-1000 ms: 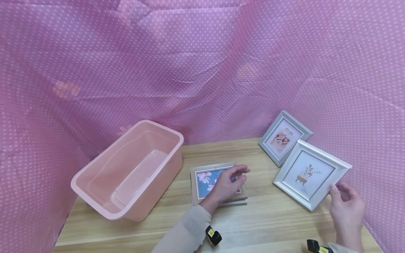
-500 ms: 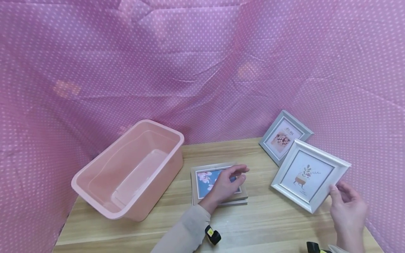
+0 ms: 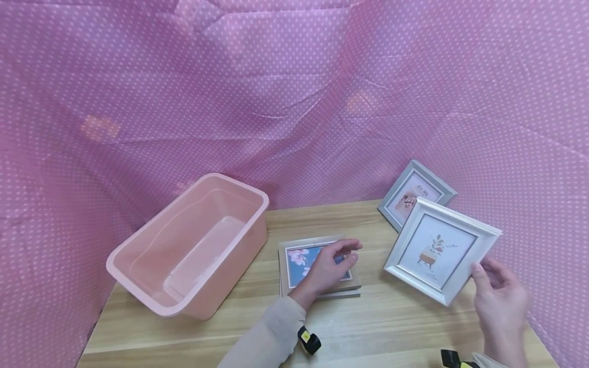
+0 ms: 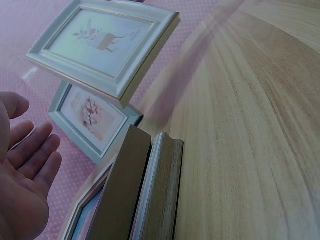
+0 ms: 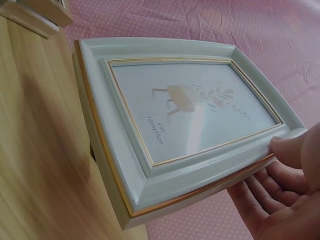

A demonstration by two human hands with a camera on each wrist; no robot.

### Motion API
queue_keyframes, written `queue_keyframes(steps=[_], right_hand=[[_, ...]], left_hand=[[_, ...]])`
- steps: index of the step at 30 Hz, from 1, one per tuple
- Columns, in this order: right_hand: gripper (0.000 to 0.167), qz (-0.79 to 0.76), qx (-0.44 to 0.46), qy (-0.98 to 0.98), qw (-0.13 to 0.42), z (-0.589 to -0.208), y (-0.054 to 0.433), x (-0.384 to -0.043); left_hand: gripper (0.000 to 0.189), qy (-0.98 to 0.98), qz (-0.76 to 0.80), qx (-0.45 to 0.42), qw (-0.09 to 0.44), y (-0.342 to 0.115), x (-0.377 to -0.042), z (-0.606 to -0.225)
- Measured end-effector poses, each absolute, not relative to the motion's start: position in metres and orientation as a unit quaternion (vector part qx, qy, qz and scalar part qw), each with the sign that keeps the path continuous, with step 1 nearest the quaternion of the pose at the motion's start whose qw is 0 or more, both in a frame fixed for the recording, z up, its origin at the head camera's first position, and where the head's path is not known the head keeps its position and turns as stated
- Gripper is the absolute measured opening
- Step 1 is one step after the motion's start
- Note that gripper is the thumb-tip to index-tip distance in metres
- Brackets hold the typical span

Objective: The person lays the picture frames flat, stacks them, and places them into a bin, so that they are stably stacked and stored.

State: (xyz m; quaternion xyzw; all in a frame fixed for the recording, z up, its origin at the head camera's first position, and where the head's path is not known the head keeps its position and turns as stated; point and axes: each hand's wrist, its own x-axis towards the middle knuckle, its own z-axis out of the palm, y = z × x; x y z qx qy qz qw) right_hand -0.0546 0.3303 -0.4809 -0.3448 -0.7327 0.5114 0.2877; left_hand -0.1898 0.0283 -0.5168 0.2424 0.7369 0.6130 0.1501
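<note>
A white picture frame (image 3: 439,250) with a plant-pot print is held up by my right hand (image 3: 500,301), its thumb on the front edge and the fingers behind. The right wrist view shows a thin gold line along this white frame (image 5: 190,165), tilted above the table. My left hand (image 3: 327,268) is over a stack of two picture frames (image 3: 293,294); the top one has a blue blossom picture. In the left wrist view the fingers of the left hand (image 4: 30,165) are relaxed and grip nothing. Behind the white frame, a grey-blue picture frame (image 3: 393,207) leans against the cloth, partly covered.
A pink plastic bin (image 3: 230,255) stands at the left of the wooden table (image 3: 354,332), with nothing seen inside. Pink dotted cloth (image 3: 294,128) hangs around the back and sides.
My right hand has brought the white frame slightly left and up, away from the right side. The left hand stays in place over the stack.
</note>
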Motion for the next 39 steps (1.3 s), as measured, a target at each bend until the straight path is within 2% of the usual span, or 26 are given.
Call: queue_keyframes(steps=[15,39], right_hand=[[0.043,0.523,-0.312,-0.741,0.284,-0.467,0.310,-0.068],[0.032,0.563,-0.206,-0.739,0.307,-0.459,0.279,-0.089]], left_hand=[[0.041,0.735,0.616,0.234,0.161,0.028,-0.192,-0.513],[0.046,0.733,0.620,0.234,0.154,0.016,-0.197,-0.511]])
